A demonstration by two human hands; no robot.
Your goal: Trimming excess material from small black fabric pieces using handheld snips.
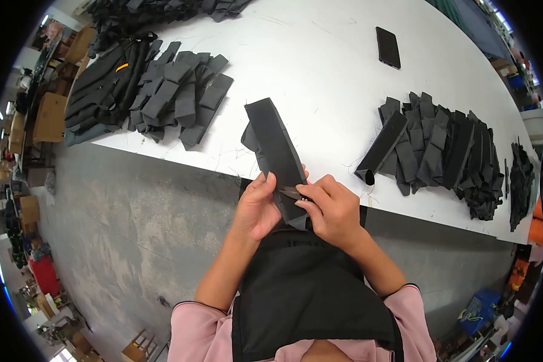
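White worktable [320, 78] with three heaps of black fabric pieces, seen from above.

At the table's near edge, the left hand [256, 208] grips one black fabric strip [277, 151]; the right hand [335, 211] pinches small snips [292, 193] against it. One dark phone [388, 47] lies well apart; heaps sit left [178, 96], right [440, 151] and far [163, 9].

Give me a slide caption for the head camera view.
Both hands, left hand and right hand, hold a black fabric strip at the white table edge, between fabric piles.
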